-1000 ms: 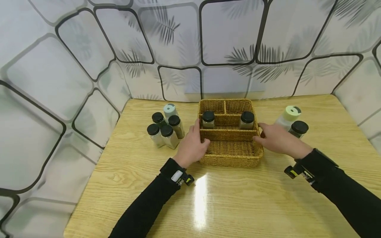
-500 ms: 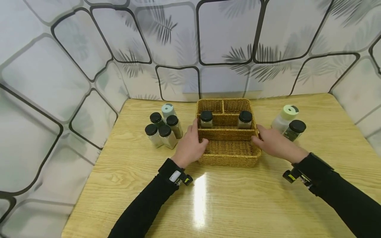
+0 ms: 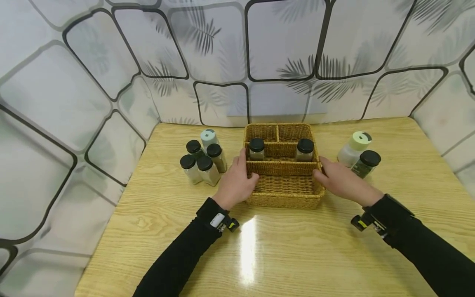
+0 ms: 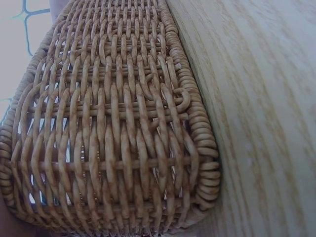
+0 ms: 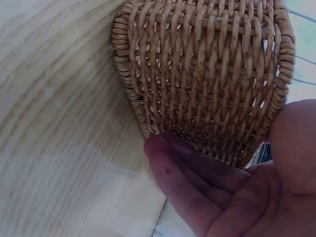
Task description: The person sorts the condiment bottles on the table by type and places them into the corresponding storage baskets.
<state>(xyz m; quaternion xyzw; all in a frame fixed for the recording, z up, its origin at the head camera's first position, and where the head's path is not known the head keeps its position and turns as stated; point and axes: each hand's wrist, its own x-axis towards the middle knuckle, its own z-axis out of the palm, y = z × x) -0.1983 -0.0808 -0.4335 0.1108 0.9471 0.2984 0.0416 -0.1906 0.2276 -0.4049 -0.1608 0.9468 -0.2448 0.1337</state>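
Note:
A woven wicker basket point(image 3: 285, 201) with compartments stands on the wooden table between my two hands. My left hand point(image 3: 236, 185) grips its left side, thumb over the rim and fingers along the outside. On the opposite side my right hand point(image 3: 344, 180) holds the basket the same way. Its fingers point(image 5: 180, 182) reach down the outer wall to near the tabletop in the right wrist view. Two black-capped jars, one at left point(image 3: 257, 150) and one at right point(image 3: 305, 151), stand in the middle compartment. The left wrist view is filled by the basket's woven wall point(image 4: 113, 113).
Left of the basket several shaker jars point(image 3: 209, 170) cluster, one with a pale blue cap point(image 3: 209, 135). Beyond my right hand stand a bottle with a yellow-green cap point(image 3: 360, 141) and a black-capped jar point(image 3: 367, 161). A patterned curtain point(image 3: 285, 99) hangs behind the table point(image 3: 178, 247).
The head view has shifted slightly. My right wrist has moved a little, so more of the black-capped jar beside it shows. Both hands keep their hold on the basket.

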